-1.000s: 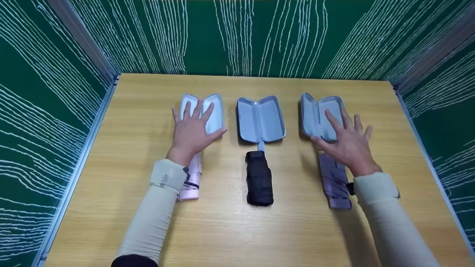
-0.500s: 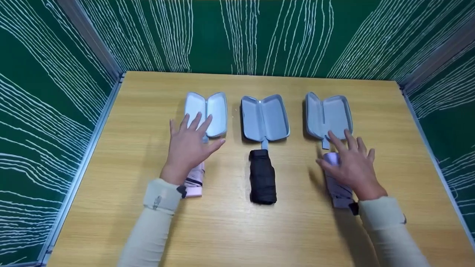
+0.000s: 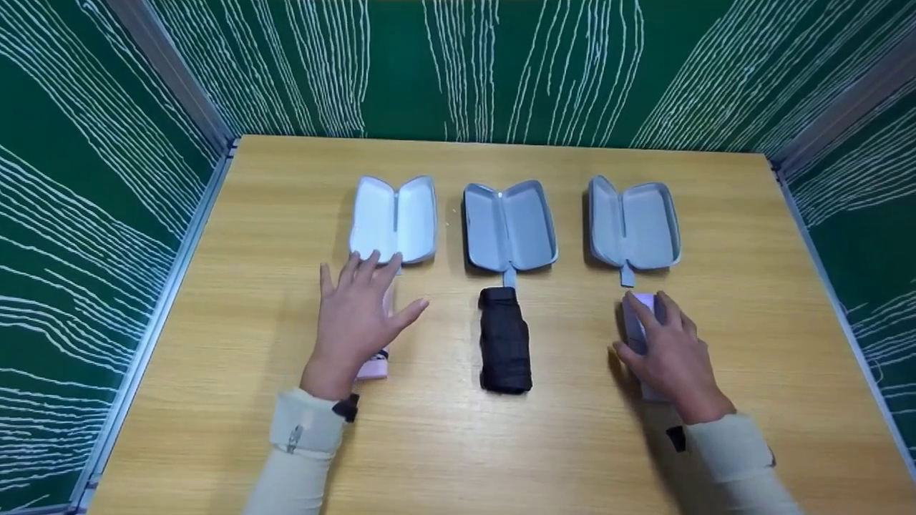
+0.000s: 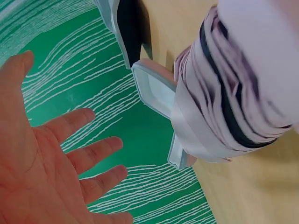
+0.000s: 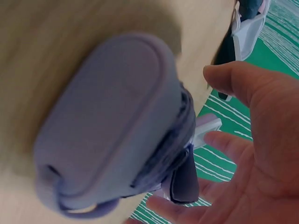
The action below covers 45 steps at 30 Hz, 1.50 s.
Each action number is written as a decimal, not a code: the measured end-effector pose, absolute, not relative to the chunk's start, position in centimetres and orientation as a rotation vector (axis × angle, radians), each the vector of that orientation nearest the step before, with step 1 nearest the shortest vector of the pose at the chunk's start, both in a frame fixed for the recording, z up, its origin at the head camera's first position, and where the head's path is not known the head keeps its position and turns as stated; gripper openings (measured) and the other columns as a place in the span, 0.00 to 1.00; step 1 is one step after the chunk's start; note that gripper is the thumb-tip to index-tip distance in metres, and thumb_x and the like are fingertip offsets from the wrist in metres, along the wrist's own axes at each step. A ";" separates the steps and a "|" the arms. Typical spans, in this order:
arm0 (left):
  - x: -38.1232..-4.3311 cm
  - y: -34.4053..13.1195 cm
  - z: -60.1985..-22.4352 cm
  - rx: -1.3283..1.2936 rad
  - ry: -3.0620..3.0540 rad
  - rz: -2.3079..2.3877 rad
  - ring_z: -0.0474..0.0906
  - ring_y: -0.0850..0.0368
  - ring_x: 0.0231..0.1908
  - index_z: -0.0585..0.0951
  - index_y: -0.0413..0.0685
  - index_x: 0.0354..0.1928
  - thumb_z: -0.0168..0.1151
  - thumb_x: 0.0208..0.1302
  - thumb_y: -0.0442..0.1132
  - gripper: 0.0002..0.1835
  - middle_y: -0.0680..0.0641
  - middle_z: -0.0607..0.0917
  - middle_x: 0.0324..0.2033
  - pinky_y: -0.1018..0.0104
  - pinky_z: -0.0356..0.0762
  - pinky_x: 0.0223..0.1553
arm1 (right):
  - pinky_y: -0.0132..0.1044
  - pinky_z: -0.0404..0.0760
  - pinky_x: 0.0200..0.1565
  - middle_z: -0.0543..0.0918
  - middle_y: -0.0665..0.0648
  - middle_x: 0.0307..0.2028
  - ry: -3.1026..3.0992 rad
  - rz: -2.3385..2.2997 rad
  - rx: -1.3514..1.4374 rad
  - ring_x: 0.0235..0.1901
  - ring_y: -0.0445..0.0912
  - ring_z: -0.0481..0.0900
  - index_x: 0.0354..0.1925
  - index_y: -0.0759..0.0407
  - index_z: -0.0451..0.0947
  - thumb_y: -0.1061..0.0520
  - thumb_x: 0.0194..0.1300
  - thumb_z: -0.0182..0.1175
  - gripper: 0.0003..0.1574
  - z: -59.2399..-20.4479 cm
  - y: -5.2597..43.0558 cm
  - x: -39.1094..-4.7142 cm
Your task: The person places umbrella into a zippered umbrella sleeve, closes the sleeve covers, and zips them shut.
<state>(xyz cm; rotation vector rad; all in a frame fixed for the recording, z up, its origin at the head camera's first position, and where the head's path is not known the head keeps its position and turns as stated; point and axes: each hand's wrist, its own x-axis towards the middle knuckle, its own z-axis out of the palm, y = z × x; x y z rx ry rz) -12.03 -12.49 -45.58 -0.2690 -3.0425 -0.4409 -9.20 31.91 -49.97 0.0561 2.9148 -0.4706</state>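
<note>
Illegible cuff mark (image 3: 294,438), hands (image 3: 351,322) (image 3: 671,357) near umbrellas (image 3: 373,369) (image 3: 634,327)

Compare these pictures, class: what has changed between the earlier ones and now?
The left hand and right hand drew back, away from the open cases, toward the pink umbrella and purple umbrella respectively; neither visibly grips anything. Cases and umbrellas stayed put.

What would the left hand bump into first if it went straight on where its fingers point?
Most likely the open, pale-blue, rectangular case just ahead of the left hand. The hand's height is hard to judge, though, so it might pass above it.
</note>
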 end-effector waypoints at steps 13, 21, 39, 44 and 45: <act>-9.8 -12.9 -46.2 -0.275 -3.021 -0.495 0.62 0.36 0.73 0.69 0.62 0.77 0.50 0.65 0.78 0.45 0.41 0.73 0.71 0.25 0.39 0.70 | 0.77 0.75 0.47 0.50 0.76 0.74 2.978 -0.572 0.044 0.60 0.79 0.61 0.75 0.52 0.65 0.61 0.64 0.68 0.44 -50.4 31.2 -8.0; -9.5 -13.1 -46.5 -0.258 -3.032 -0.505 0.61 0.35 0.73 0.67 0.63 0.78 0.47 0.64 0.80 0.47 0.42 0.72 0.72 0.26 0.37 0.71 | 0.73 0.75 0.50 0.53 0.71 0.74 2.944 -0.743 0.041 0.61 0.72 0.59 0.76 0.50 0.66 0.63 0.63 0.67 0.45 -49.7 29.3 -7.5; -9.8 -13.1 -46.2 -0.243 -3.049 -0.486 0.60 0.34 0.74 0.66 0.65 0.78 0.49 0.64 0.79 0.46 0.41 0.71 0.72 0.25 0.37 0.71 | 0.74 0.76 0.50 0.64 0.71 0.69 3.198 -0.919 -0.027 0.61 0.74 0.65 0.70 0.58 0.73 0.70 0.56 0.67 0.42 -45.9 29.8 -10.4; -9.8 -13.2 -46.1 -0.239 -3.060 -0.493 0.59 0.35 0.74 0.65 0.66 0.79 0.49 0.64 0.79 0.46 0.41 0.70 0.73 0.26 0.36 0.71 | 0.75 0.74 0.52 0.64 0.70 0.70 3.269 -0.920 0.024 0.62 0.75 0.66 0.69 0.58 0.74 0.69 0.58 0.67 0.41 -44.3 30.8 -14.0; -9.8 -13.1 -46.1 -0.240 -3.064 -0.492 0.59 0.35 0.74 0.64 0.66 0.79 0.49 0.64 0.79 0.46 0.41 0.70 0.73 0.26 0.36 0.71 | 0.75 0.73 0.54 0.62 0.69 0.72 3.253 -0.907 0.054 0.63 0.75 0.64 0.71 0.56 0.72 0.68 0.59 0.67 0.41 -43.9 31.0 -14.8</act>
